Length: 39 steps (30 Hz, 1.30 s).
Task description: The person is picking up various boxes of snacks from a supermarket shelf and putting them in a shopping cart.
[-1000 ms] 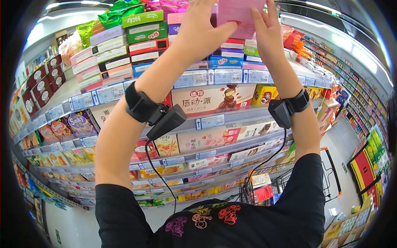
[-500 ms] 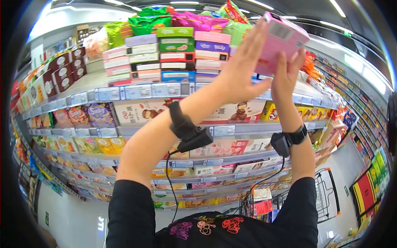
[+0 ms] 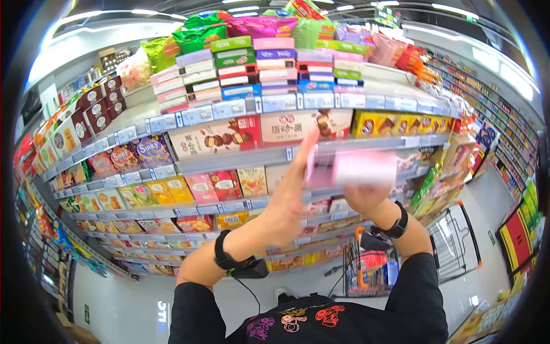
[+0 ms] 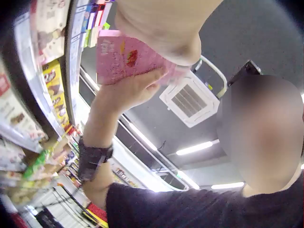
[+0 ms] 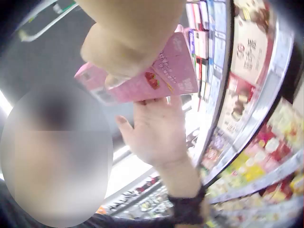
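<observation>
A pink snack box with a strawberry picture is in front of the lower shelves, blurred by motion in the head view. My right hand grips it from below and the right side; in the right wrist view its thumb lies across the pink face. My left hand stands upright at the box's left end, fingers straight. In the right wrist view the left hand has its palm facing the box and its fingertips hidden behind it. The left wrist view shows the right hand under the box.
Stacked snack boxes and bagged snacks fill the top shelf. Boxed pies and yellow boxes stand on the shelf below. A shopping cart with goods inside is at the lower right.
Both hands have come down from above the top shelf, bringing the pink box lower, nearer the body. The box has turned, and the right hand still grips it.
</observation>
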{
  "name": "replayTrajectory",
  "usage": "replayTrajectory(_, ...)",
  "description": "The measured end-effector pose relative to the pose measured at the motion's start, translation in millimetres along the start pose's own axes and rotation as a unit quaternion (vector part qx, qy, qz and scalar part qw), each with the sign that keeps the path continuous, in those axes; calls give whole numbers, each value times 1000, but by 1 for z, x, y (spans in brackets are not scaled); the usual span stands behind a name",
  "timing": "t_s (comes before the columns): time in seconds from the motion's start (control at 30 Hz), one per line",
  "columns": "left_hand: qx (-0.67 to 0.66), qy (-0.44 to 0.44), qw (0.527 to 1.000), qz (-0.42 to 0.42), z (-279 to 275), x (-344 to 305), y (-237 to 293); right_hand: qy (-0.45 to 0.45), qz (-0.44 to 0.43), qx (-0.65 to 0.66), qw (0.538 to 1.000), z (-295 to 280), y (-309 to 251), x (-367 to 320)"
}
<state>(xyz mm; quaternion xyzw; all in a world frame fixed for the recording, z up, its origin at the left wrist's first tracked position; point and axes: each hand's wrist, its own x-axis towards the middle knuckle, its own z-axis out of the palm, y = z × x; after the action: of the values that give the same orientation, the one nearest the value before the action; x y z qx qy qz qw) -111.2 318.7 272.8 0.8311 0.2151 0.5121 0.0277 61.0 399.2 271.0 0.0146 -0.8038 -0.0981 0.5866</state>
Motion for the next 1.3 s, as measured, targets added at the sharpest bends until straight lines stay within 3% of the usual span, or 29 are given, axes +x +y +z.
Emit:
replayTrajectory(0.03, -201, -3, 976, -80, 6, -11, 9, -65, -98, -29, 993, -11, -9, -2)
replayTrajectory(0.07, -392, 27, 906, -158, 12, -22, 17, -123, -191, -43, 973, -21, -18, -5)
replayTrajectory(0.1, -470, 55, 859, -193, 18, -32, 27, -64, -328, -51, 941, -23, -34, -3)
replayTrajectory(0.13, -563, 91, 778, -265, 24, -44, 38, -91, -346, -77, 931, -28, -45, -14)
replayTrajectory(0.23, -623, 13, 694, -360, 41, -76, 55, -113, -308, -114, 938, -46, -76, -42)
replayTrajectory(0.27, -651, 33, 633, -418, 47, -81, 65, -118, -299, -129, 938, -53, -84, -54)
replayTrajectory(0.37, -597, 53, 666, -444, 76, -97, 88, -146, -227, -182, 945, -77, -115, -95)
replayTrajectory(0.4, -607, 71, 619, -493, 87, -108, 97, -172, -124, -224, 951, -92, -140, -120)
replayTrajectory(0.5, -594, 112, 607, -516, 123, -117, 114, -13, 186, -241, 952, -117, -176, -172)
replayTrajectory(0.57, -605, 110, 591, -523, 153, -121, 116, 21, 423, -93, 901, -138, -204, -199)
replayTrajectory(0.63, -611, 90, 582, -529, 184, -121, 118, 59, 624, 119, 770, -150, -225, -228)
replayTrajectory(0.8, -556, 0, 655, -511, 279, -100, 143, 100, 617, 173, 761, -205, -245, -257)
replayTrajectory(0.9, -507, -78, 711, -481, 345, -82, 152, 177, 691, 174, 679, -254, -249, -288)
replayTrajectory(1.03, -510, -149, 729, -431, 457, -54, 179, 222, 736, 45, 638, -343, -259, -333)
replayTrajectory(1.1, -512, -205, 719, -423, 517, -48, 195, 211, 744, -50, 632, -393, -270, -360)
replayTrajectory(1.17, -514, -267, 698, -420, 568, -38, 214, 200, 767, -132, 595, -446, -277, -372)
replayTrajectory(1.3, -487, -367, 709, -353, 624, -6, 245, 260, 757, -179, 572, -509, -277, -397)
